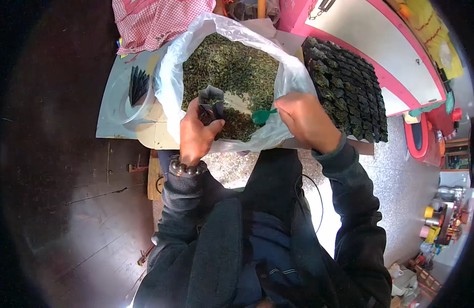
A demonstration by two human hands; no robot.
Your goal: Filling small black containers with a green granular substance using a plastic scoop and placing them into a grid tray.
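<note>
A white plastic bag (171,77), its mouth spread wide, holds a mass of dried green leaves (229,65) on the table before me. My left hand (198,133) grips a small dark pouch (212,98) upright over the near left part of the leaves; its top is open, and some leaf bits show at its mouth. In my right hand (306,119), closed at the bag's right rim, is the handle of a green plastic scoop (261,116). The scoop's bowl lies at the leaves, right of the pouch. Whether it holds any leaves is unclear.
At left, a clear round tub (117,115) holds folded dark pouches (138,86). Rows of filled dark pouches (348,88) stand close together right of the bag. A pink checkered cloth (160,23) lies at the back left. A pink-edged white cabinet (375,42) is beyond the rows.
</note>
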